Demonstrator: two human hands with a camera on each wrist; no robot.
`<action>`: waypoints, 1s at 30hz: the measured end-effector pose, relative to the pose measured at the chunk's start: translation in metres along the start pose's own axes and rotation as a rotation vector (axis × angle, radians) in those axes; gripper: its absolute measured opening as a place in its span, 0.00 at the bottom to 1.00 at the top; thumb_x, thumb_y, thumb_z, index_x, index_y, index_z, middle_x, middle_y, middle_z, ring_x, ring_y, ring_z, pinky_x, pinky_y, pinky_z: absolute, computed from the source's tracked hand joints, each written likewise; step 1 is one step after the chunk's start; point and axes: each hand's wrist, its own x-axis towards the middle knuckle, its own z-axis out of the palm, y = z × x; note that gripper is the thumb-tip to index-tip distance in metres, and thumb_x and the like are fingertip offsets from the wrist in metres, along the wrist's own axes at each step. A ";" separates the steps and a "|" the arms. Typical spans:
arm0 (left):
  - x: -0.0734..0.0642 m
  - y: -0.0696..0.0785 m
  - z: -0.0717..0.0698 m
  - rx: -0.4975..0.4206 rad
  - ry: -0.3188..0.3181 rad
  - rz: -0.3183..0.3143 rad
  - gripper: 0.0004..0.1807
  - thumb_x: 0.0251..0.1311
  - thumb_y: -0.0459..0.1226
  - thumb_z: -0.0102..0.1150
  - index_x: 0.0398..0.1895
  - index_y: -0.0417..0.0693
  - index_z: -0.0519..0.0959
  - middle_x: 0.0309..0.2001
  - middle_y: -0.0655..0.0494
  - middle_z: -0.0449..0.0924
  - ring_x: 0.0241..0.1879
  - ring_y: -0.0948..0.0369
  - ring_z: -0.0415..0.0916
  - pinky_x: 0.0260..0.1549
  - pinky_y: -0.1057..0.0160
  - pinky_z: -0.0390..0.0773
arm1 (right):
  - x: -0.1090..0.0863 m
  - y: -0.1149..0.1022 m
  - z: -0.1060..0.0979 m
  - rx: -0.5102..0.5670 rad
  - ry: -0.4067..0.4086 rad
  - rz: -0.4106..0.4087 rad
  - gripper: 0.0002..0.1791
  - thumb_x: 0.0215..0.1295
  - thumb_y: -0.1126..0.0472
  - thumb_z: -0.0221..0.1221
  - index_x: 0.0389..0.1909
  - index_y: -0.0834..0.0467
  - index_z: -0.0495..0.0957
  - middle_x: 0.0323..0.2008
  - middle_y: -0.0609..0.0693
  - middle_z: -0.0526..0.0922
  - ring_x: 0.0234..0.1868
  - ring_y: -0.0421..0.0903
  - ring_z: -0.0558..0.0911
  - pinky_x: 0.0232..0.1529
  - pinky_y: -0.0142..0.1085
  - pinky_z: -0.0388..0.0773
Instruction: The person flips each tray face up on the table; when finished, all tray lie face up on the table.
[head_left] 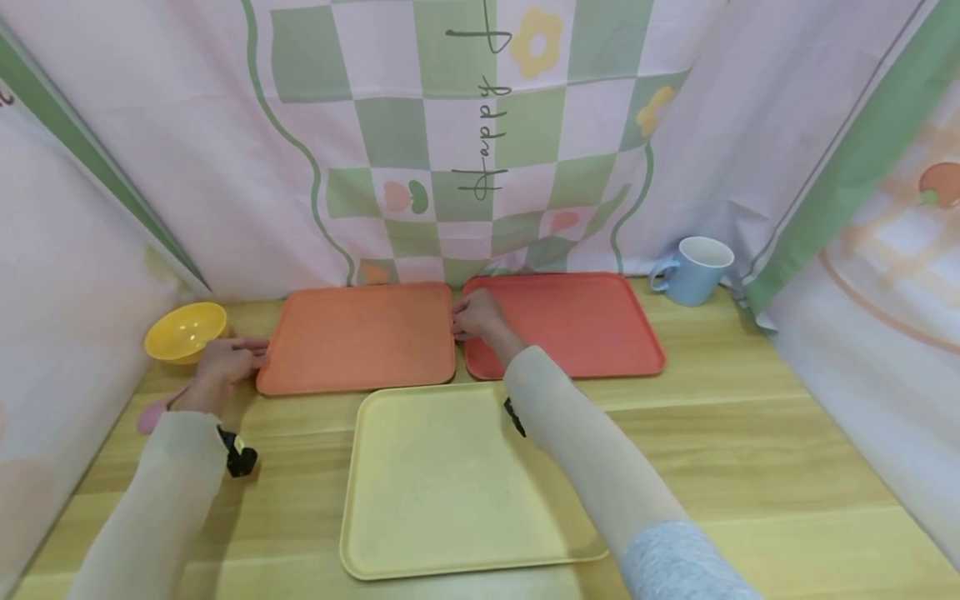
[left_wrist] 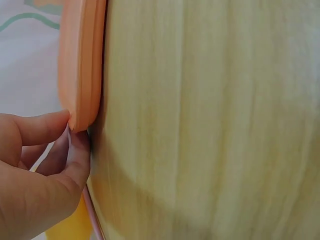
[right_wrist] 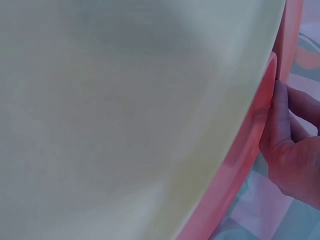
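Observation:
An orange tray (head_left: 360,337) lies at the back left of the wooden table. Its left edge is pinched between the thumb and fingers of my left hand (head_left: 228,360); the left wrist view shows the fingertips on the tray's corner (left_wrist: 82,95). My right hand (head_left: 480,317) grips the opposite edge, with its fingers in the narrow gap beside a red tray (head_left: 585,325). In the right wrist view, the right hand's fingers (right_wrist: 281,117) meet the orange rim just past the red tray's corner. A pale yellow tray (head_left: 450,483) lies in front, partly under my right forearm.
A yellow bowl (head_left: 187,329) stands close behind my left hand, at the table's left edge. Part of a pink object (head_left: 152,417) shows beside my left wrist. At the back right is a light blue mug (head_left: 697,275). A printed curtain (head_left: 390,125) hangs behind the trays.

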 end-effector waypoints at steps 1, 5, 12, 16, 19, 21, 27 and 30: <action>0.001 -0.001 -0.001 0.006 -0.006 0.005 0.27 0.66 0.29 0.60 0.68 0.30 0.70 0.37 0.68 0.81 0.31 0.77 0.75 0.34 0.74 0.79 | 0.000 0.000 0.000 -0.005 -0.001 0.000 0.18 0.66 0.76 0.61 0.56 0.68 0.81 0.55 0.61 0.83 0.44 0.55 0.88 0.37 0.36 0.87; 0.002 -0.002 -0.002 0.019 -0.027 0.022 0.28 0.66 0.29 0.60 0.68 0.28 0.69 0.35 0.69 0.80 0.31 0.77 0.75 0.33 0.74 0.79 | -0.001 0.000 -0.002 0.033 -0.012 -0.010 0.18 0.64 0.77 0.61 0.56 0.70 0.81 0.53 0.63 0.83 0.46 0.56 0.87 0.39 0.37 0.87; 0.001 0.003 0.003 0.061 0.002 0.069 0.25 0.63 0.26 0.59 0.63 0.23 0.71 0.39 0.58 0.82 0.32 0.73 0.75 0.32 0.75 0.78 | -0.003 0.004 -0.006 0.116 -0.041 -0.027 0.20 0.61 0.79 0.62 0.56 0.72 0.80 0.52 0.67 0.82 0.46 0.58 0.86 0.43 0.39 0.86; -0.002 0.006 0.002 0.029 0.016 0.055 0.27 0.64 0.28 0.58 0.66 0.26 0.70 0.47 0.50 0.81 0.34 0.71 0.75 0.33 0.74 0.79 | -0.004 0.004 -0.008 0.138 -0.049 -0.021 0.21 0.61 0.79 0.61 0.57 0.72 0.79 0.53 0.67 0.82 0.41 0.54 0.87 0.43 0.40 0.86; -0.005 0.011 -0.001 -0.014 0.017 0.024 0.28 0.68 0.29 0.54 0.71 0.30 0.67 0.56 0.43 0.77 0.38 0.69 0.76 0.37 0.73 0.80 | -0.005 0.002 -0.011 0.172 -0.064 -0.012 0.22 0.63 0.79 0.59 0.59 0.73 0.77 0.54 0.68 0.81 0.38 0.52 0.85 0.44 0.41 0.86; -0.007 0.014 -0.003 -0.035 0.022 0.011 0.28 0.70 0.30 0.52 0.72 0.31 0.65 0.61 0.39 0.73 0.42 0.66 0.77 0.40 0.70 0.81 | -0.006 0.001 -0.013 0.182 -0.073 -0.012 0.22 0.64 0.78 0.58 0.60 0.73 0.76 0.55 0.68 0.80 0.38 0.51 0.84 0.45 0.42 0.86; -0.012 0.024 0.003 -0.040 0.023 0.056 0.28 0.71 0.33 0.56 0.70 0.30 0.67 0.53 0.46 0.78 0.38 0.68 0.79 0.41 0.69 0.82 | -0.007 0.001 -0.023 0.168 -0.098 -0.026 0.24 0.64 0.76 0.61 0.62 0.71 0.75 0.57 0.67 0.79 0.46 0.56 0.85 0.50 0.46 0.84; -0.016 0.029 0.009 -0.029 0.019 0.117 0.28 0.69 0.33 0.59 0.68 0.27 0.69 0.41 0.59 0.81 0.34 0.72 0.79 0.39 0.70 0.82 | -0.006 0.002 -0.029 0.175 -0.113 -0.031 0.24 0.65 0.74 0.62 0.63 0.71 0.75 0.56 0.67 0.80 0.49 0.59 0.85 0.52 0.47 0.83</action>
